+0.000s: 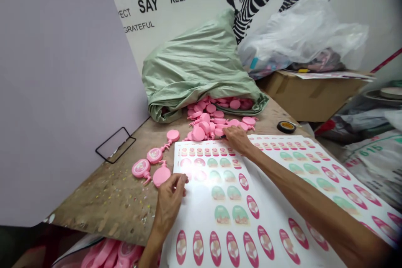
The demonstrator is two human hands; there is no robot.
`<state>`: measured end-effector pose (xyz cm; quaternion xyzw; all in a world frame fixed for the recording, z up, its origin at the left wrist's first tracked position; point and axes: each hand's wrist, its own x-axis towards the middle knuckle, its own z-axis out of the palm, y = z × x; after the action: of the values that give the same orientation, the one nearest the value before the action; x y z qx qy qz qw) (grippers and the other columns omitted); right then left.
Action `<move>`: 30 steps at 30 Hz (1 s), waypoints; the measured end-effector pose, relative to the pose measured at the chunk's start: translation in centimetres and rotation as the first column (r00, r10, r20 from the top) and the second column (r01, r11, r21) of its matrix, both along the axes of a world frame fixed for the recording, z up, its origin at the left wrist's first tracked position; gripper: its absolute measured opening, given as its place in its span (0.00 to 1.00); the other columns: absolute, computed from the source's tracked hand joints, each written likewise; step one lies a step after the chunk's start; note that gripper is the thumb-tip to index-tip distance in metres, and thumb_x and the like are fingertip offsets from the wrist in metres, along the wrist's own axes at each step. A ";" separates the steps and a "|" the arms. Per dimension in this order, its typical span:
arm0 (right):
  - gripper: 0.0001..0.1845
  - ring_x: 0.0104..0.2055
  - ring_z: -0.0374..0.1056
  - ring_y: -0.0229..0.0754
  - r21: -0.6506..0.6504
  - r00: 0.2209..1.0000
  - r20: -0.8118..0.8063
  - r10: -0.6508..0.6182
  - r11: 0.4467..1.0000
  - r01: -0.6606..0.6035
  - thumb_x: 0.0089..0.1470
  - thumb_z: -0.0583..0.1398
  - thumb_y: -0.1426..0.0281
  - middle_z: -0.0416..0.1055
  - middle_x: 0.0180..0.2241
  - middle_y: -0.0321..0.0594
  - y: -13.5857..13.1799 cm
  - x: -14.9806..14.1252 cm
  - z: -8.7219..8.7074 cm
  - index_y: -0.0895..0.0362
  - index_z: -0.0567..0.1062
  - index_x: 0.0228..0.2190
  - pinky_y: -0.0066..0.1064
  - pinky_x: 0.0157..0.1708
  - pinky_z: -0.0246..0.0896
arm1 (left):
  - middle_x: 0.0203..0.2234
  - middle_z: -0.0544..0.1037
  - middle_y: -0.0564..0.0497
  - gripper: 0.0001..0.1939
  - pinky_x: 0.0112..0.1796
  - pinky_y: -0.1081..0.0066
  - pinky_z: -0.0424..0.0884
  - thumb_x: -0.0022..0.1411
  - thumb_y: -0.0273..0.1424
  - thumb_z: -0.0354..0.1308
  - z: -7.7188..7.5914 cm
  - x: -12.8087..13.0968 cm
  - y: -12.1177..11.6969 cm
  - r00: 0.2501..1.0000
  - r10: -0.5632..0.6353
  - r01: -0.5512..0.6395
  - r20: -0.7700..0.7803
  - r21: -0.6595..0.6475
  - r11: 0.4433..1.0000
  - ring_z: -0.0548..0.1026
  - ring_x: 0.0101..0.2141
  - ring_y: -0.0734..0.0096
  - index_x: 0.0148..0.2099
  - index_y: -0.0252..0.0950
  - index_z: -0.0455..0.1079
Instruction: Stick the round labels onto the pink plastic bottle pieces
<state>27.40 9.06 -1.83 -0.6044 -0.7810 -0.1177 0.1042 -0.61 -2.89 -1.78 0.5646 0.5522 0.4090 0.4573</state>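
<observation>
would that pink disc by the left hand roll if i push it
Probably not far: the pink disc lies flat, and its stubby stem would likely catch. It looks like smooth, stiff moulded plastic, so it's probably light and may slide across the worn table rather than tip.

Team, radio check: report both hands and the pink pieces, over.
Left hand at sticker sheet edge, by pink disc. Right hand at pink pile. Green sack behind pile.

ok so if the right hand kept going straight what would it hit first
Probably the pink disc at the edge of the heap, just past the fingertips of the right hand; depth is unclear, so they may already touch.
</observation>
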 end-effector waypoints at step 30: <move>0.07 0.34 0.63 0.45 -0.072 0.833 -0.552 -0.036 0.997 -0.004 0.58 0.56 0.67 0.73 0.28 0.39 -9.7 -9.0 -3.3 0.55 0.71 0.31 0.37 0.37 0.50 | 0.35 0.80 0.42 0.24 0.29 0.72 0.76 0.46 0.34 0.70 0.1 -0.5 3.3 0.804 0.181 -0.045 0.567 -0.245 0.968 0.79 0.31 0.66 0.46 0.30 0.71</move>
<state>18.40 -0.64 -5.14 -0.6225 -0.7163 0.0884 0.3027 -1.15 0.42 -1.65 0.3230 0.4593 0.5259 0.6389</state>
